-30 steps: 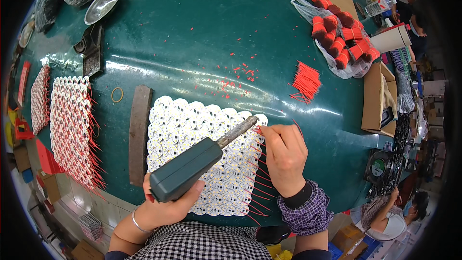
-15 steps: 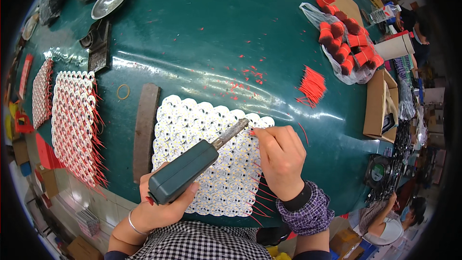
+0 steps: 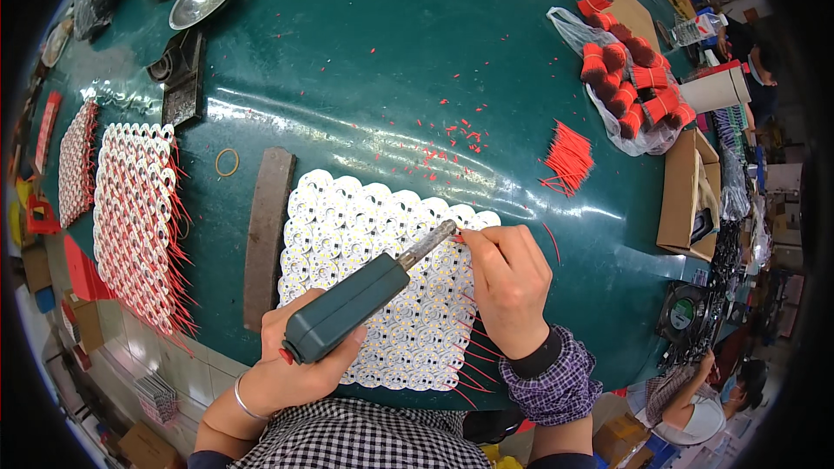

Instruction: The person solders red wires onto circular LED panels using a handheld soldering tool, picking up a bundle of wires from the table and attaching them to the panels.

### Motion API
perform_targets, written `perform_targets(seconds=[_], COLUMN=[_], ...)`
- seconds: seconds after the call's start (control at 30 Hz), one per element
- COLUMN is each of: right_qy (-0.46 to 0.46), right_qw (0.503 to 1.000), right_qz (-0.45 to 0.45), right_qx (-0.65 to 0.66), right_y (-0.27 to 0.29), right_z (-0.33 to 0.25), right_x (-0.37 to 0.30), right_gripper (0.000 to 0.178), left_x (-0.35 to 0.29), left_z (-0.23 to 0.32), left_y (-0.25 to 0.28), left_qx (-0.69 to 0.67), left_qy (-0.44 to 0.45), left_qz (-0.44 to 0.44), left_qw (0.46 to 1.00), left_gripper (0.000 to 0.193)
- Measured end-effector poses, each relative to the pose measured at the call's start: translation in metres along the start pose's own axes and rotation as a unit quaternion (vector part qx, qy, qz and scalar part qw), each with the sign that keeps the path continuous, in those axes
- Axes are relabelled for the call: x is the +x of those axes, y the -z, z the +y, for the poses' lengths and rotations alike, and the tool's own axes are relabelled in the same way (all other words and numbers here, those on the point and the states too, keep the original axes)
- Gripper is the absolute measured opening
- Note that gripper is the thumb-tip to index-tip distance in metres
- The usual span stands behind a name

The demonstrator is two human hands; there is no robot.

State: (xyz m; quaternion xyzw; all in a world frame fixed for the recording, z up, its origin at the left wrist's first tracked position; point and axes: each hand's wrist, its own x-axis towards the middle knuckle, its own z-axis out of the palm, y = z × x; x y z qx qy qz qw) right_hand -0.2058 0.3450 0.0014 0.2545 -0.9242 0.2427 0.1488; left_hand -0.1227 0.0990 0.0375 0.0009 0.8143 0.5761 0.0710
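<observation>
My left hand is wrapped round a dark green soldering gun, whose metal tip points up and right. That tip rests over the upper right part of a panel of round white LED boards, on or just above it. Close by, my right hand pinches a thin red wire, its end at a board near the tip; most of it is hidden by the fingers. Several red wires stick out from the panel's lower right edge.
A rusty metal bar lies along the panel's left side. Farther left are wired panels and a dark metal stand. Loose red wires, a bag of wire bundles and a cardboard box are at right. A co-worker sits lower right.
The soldering gun has shifted slightly up and to the right with my left hand. My right hand stays almost in place at the panel's edge.
</observation>
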Motion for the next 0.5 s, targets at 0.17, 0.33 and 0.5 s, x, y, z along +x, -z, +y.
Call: perform_targets(seconds=[0.17, 0.33, 0.5], right_qy=[0.000, -0.006, -0.022], right_qw=[1.000, 1.000, 0.999], right_qz=[0.001, 0.000, -0.019], right_qx=[-0.008, -0.009, -0.021], right_y=[0.001, 0.002, 0.016], right_z=[-0.001, -0.003, -0.014], right_x=[0.000, 0.001, 0.002], right_gripper=[0.029, 0.029, 0.032], left_x=[-0.002, -0.018, -0.031], left_z=[0.001, -0.007, -0.023], left_y=[-0.001, 0.003, 0.012], left_qx=[-0.014, 0.055, 0.130], left_qy=[0.022, -0.011, -0.077], left_qz=[-0.001, 0.005, -0.047], left_qw=[1.000, 0.998, 0.987], left_gripper=[0.019, 0.015, 0.037])
